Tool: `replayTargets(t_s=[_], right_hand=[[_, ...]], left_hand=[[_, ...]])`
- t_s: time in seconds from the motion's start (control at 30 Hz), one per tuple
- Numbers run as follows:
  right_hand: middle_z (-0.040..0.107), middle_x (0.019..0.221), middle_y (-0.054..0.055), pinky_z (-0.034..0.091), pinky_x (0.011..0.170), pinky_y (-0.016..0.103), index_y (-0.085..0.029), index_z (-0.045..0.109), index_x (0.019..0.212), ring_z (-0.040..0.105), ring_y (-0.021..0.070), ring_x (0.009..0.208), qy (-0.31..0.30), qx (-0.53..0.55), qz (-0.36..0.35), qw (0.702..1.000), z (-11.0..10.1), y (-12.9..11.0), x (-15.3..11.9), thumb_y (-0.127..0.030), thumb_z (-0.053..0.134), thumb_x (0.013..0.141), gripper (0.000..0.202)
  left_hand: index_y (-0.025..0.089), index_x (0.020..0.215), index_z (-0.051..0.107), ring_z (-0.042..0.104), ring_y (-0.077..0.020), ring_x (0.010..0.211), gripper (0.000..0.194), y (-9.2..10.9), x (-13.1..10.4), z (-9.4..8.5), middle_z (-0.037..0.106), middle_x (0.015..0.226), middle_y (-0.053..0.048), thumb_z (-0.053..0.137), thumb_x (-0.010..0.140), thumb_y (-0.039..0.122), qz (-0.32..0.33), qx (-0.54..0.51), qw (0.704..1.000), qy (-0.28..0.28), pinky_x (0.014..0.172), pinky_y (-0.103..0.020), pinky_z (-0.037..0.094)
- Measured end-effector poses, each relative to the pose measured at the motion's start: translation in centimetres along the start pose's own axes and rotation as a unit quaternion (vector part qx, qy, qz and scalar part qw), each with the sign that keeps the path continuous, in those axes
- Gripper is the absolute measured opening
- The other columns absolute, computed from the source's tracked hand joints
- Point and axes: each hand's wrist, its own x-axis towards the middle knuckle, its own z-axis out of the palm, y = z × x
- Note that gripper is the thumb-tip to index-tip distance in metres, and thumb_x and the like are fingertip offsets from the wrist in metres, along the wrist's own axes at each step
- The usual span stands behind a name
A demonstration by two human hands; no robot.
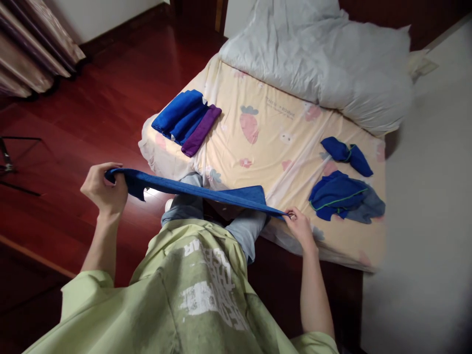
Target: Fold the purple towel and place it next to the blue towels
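Note:
A blue cloth (206, 191) is stretched lengthwise in front of my body, above my knees and the near edge of the bed. My left hand (106, 191) is closed on its left end, and my right hand (298, 225) pinches the right end. Folded blue cloths (180, 115) lie side by side at the bed's left end, with a folded purple cloth (202, 132) against them. At the right of the bed rest a twisted blue cloth (346, 155) and a crumpled heap of blue cloths (342, 196) with green edging.
The bed (273, 142) has a patterned yellow sheet, with a grey-white quilt (317, 59) bunched along its far side. A curtain (33, 49) hangs at the upper left. Black stand legs (7, 164) show at the left edge. A pale wall (427, 196) borders the right.

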Motion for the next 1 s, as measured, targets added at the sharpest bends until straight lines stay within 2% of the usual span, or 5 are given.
replayTargets(t_s=[0.2,0.4,0.7,0.83,1.0], right_hand=[[0.068,0.079,0.006,0.05,0.065,0.034,-0.022,0.075,0.088,0.061,0.0201,0.069,0.156,0.024,-0.066,0.985,-5.4,-1.3,0.2,-0.048,0.066,0.089,0.028],[0.068,0.077,0.012,0.049,0.071,0.044,-0.031,0.082,0.09,0.061,0.0236,0.07,0.253,-0.023,-0.128,0.959,-9.2,-1.6,-0.3,-0.049,0.069,0.093,0.022],[0.057,0.054,0.011,0.035,0.052,0.047,-0.029,0.085,0.079,0.045,0.019,0.045,0.404,0.015,0.021,0.914,-12.0,-0.7,1.0,-0.077,0.081,0.066,0.05],[0.067,0.063,0.017,0.045,0.056,0.052,-0.031,0.083,0.077,0.061,0.0273,0.049,0.366,0.08,0.092,0.923,-14.1,-0.3,0.4,-0.078,0.085,0.056,0.051],[0.07,0.063,0.006,0.052,0.051,0.046,-0.041,0.079,0.091,0.07,0.0299,0.056,0.243,0.053,0.122,0.961,-15.8,-1.8,-2.7,-0.067,0.072,0.077,0.031]], left_hand=[[0.016,0.085,0.067,0.053,-0.0201,0.088,0.007,-3.0,0.5,0.8,0.068,0.087,-0.006,0.065,0.079,0.013,-0.032,0.092,0.989,-0.11,0.095,-0.035,0.045],[0.013,0.089,0.068,0.051,-0.0173,0.087,0.008,-3.3,0.2,1.3,0.066,0.087,-0.004,0.064,0.083,0.009,-0.033,0.052,0.982,-0.18,0.093,-0.029,0.043],[0.006,0.115,0.069,0.059,-0.0118,0.104,0.026,-0.5,6.2,4.2,0.072,0.116,-0.006,0.047,0.104,0.013,0.076,-0.015,0.977,-0.199,0.099,-0.026,0.046],[-0.002,0.108,0.069,0.063,-0.0111,0.104,0.049,1.8,9.8,5.0,0.073,0.104,-0.006,0.036,0.11,0.035,0.116,0.03,0.971,-0.207,0.093,-0.024,0.047],[0.001,0.103,0.073,0.069,-0.011,0.096,0.051,3.5,11.6,5.5,0.073,0.093,-0.004,0.041,0.107,0.041,0.107,0.006,0.977,-0.186,0.089,-0.026,0.049]])
